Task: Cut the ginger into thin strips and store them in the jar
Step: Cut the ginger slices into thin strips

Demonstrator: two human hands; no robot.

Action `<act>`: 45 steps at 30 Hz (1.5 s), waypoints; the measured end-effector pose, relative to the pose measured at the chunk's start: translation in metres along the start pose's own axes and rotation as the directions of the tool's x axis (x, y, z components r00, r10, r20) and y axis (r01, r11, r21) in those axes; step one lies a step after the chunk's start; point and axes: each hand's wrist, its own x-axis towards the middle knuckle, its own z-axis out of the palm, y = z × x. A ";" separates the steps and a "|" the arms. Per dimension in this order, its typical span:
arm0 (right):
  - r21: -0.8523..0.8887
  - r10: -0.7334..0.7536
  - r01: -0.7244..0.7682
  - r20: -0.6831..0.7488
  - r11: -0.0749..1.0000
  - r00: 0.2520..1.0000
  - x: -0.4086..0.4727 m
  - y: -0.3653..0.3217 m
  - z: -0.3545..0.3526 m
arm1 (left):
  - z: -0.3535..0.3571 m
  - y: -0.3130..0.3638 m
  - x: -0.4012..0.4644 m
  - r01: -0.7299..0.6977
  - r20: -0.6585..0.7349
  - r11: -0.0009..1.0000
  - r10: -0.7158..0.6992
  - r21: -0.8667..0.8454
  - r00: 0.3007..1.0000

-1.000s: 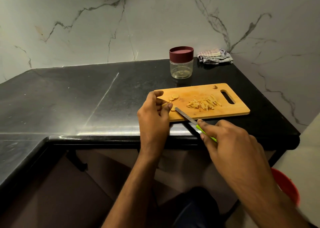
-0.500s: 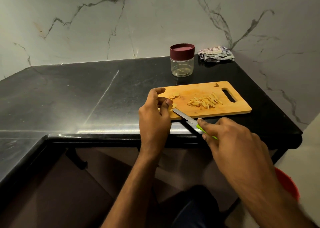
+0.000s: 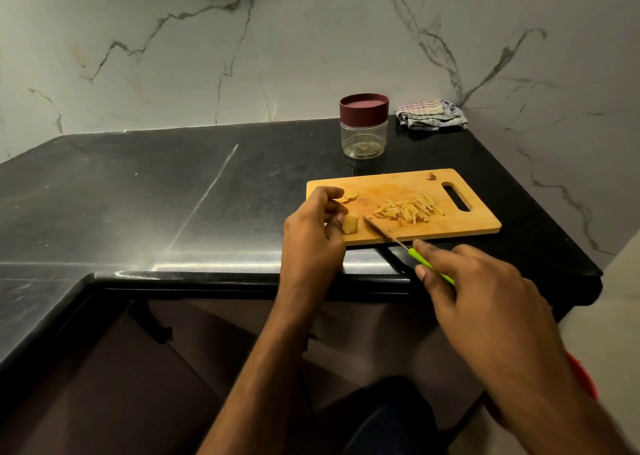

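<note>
Left hand [image 3: 313,238] at near-left corner of wooden cutting board [image 3: 460,227], fingers curled, holding a ginger chunk [image 3: 349,223] down against the board. Right hand [image 3: 478,292] gripping green handle of knife [image 3: 405,245]; blade angled far-left over near board edge, tip just right of the chunk (contact with chunk not discernible). Pile of cut ginger strips [image 3: 408,208] mid-board, right of blade tip. A few ginger slices [image 3: 349,197] just beyond the left hand's fingers; one small scrap [image 3: 431,176] at far edge by the handle slot. Jar [image 3: 363,127] upright on black surface [image 3: 173,191] beyond board, well apart from strips, maroon lid on, clear body (contents not discernible). Folded checked cloth [image 3: 431,114] right of jar, against marble wall.
</note>
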 end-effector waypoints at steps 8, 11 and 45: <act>0.004 0.000 0.000 0.000 1.000 1.000 0.004 -0.004 0.003 | 0.006 -0.001 0.001 -0.042 0.080 0.983 0.028 0.180 0.996; -0.011 0.014 -0.014 -0.013 1.000 1.000 0.001 -0.002 0.001 | 0.007 -0.003 0.001 -0.068 0.119 0.979 0.045 0.191 0.992; 0.132 -0.082 0.086 -0.034 0.988 0.996 -0.008 0.004 0.003 | -0.012 -0.005 0.006 0.018 0.252 0.999 -0.028 0.040 0.967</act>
